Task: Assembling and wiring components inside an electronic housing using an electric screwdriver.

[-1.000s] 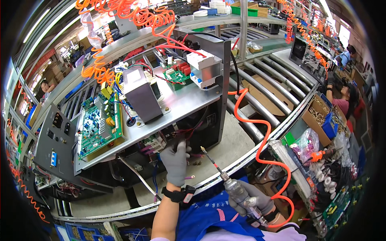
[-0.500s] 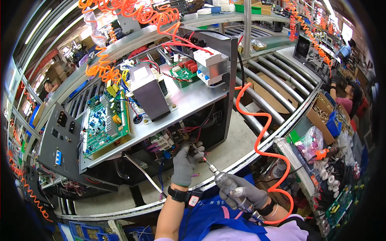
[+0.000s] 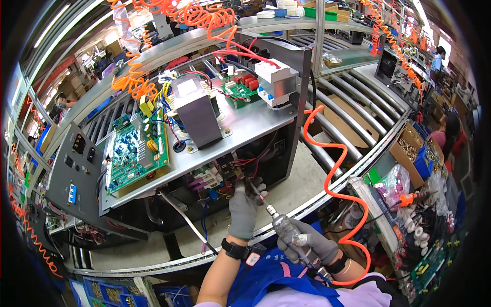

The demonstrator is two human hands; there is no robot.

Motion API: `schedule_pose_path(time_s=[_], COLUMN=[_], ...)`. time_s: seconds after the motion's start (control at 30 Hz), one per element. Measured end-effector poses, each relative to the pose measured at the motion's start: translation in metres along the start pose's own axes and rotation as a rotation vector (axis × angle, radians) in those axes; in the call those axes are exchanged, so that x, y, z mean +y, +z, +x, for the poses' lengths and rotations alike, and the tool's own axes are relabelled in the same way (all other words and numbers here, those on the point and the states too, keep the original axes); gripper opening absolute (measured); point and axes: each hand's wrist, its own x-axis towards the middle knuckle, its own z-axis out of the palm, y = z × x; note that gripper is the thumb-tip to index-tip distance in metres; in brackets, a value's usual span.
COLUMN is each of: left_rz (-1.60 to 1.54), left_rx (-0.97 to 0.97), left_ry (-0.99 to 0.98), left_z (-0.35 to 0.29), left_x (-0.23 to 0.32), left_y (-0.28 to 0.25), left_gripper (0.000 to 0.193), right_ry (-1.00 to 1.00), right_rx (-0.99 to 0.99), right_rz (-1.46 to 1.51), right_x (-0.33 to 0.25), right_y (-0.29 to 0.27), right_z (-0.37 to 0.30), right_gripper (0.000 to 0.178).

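Note:
My right hand [image 3: 319, 244], in a grey glove, is wrapped round a pneumatic screwdriver [image 3: 285, 227] fed by an orange air hose [image 3: 353, 202]. The driver's thin bit slants up and left to the lower front of a metal machine chassis [image 3: 204, 158]. There my left hand [image 3: 243, 210], also gloved, reaches in at the bit's tip, its fingers bent together beside wires and small parts [image 3: 207, 176]. Whatever those fingers grip is hidden by the glove. On the chassis top are a green circuit board [image 3: 135, 156], a grey box-shaped transformer [image 3: 194, 110] and a white block component [image 3: 276, 79].
Metal rollers [image 3: 353, 112] run along the curved line to the right. Beside it stands a bench with a carton of screws [image 3: 409, 146], an orange-tipped tool [image 3: 407, 199] and bagged parts. Blue bins [image 3: 110, 294] sit at lower left. Coiled orange hoses [image 3: 197, 15] hang overhead.
The chassis appears slightly further right in view. My left hand has shifted a little right and down. My right hand still grips the screwdriver in nearly the same place.

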Motion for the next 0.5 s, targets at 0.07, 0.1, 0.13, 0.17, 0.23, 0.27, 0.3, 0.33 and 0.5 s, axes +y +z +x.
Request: schedule_pose_path(time_s=[0.07,0.1,0.13,0.17,0.23,0.27,0.3,0.33,0.5], left_rz=[-0.164,-0.204,-0.245,-0.415,-0.461,-0.506,-0.508,-0.567,-0.701], left_rx=[0.036,0.059,0.077,0.0,0.04,0.08,0.082,0.064,0.075], left_ry=[-0.066,-0.092,-0.121,-0.134,-0.146,-0.158,-0.156,-0.145,-0.09], left_z=[0.007,0.011,0.017,0.025,0.034,0.038,0.04,0.042,0.049], left_x=[-0.01,-0.019,-0.027,-0.031,-0.033,-0.035,-0.035,-0.036,-0.039], left_y=[-0.008,-0.017,-0.025,-0.036,-0.04,-0.042,-0.043,-0.044,-0.032], left_gripper=[0.039,0.036,0.034,0.025,0.023,0.022,0.022,0.02,0.018], right_ry=[0.0,-0.003,-0.001,-0.006,-0.018,-0.017,-0.016,-0.014,-0.02], right_rx=[0.012,0.022,0.019,0.007,0.031,0.033,0.033,0.033,0.037], right_rz=[0.009,0.025,0.021,0.021,-0.028,-0.031,-0.033,-0.036,-0.022], right_x=[-0.001,-0.001,-0.003,-0.004,-0.003,-0.005,-0.006,-0.006,-0.007], right_y=[0.0,-0.002,-0.001,-0.001,-0.003,-0.002,0.0,0.001,0.002], right_z=[0.001,0.002,0.001,0.001,-0.001,-0.002,-0.002,-0.002,-0.004], right_gripper=[0.061,0.061,0.061,0.061,0.067,0.067,0.068,0.07,0.07])
